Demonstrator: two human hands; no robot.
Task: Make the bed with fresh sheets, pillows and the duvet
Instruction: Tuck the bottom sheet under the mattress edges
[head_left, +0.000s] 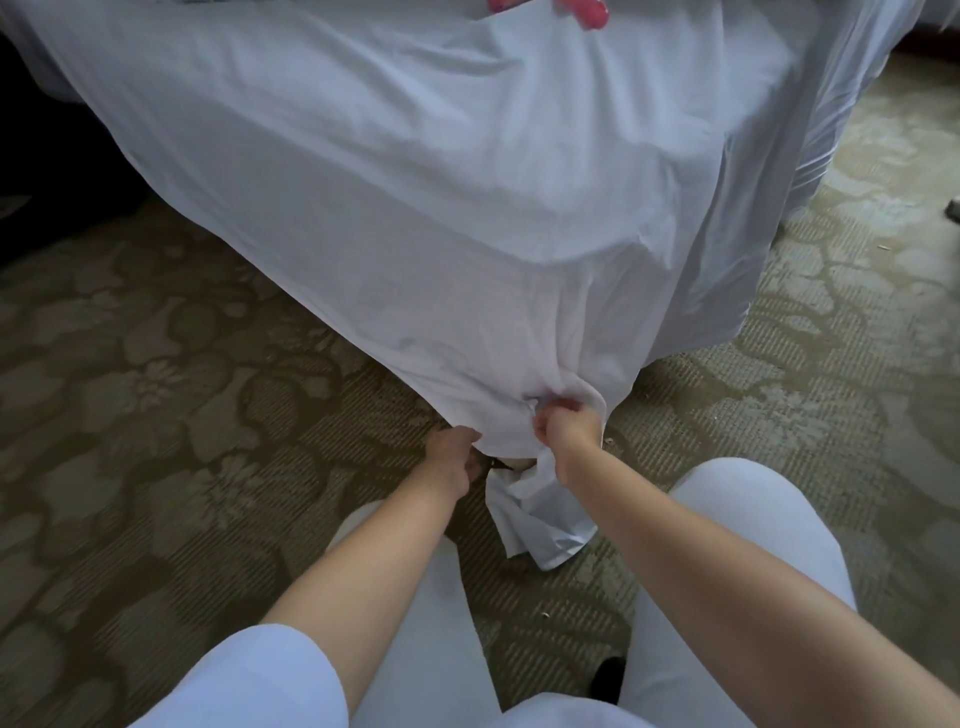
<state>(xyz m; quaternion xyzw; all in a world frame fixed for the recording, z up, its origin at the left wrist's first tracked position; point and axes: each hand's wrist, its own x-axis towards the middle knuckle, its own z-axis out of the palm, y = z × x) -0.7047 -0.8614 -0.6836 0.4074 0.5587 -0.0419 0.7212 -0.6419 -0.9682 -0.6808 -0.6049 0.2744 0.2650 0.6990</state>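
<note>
The thin, soft white cotton sheet (415, 182), draped over the bed corner, is being bunched at its hanging corner: gripped by the right hand (563, 423), pinched underneath by the left hand (452, 457). Light and limp, it is best gathered near the hem.

Layout about my grip: my right hand (563, 423) and left hand (451, 457) meet at the bed's near corner; the sheet (415, 182) spreads beyond, its tail (540, 525) below, carpet (156, 389) either side, my knees nearer.
</note>
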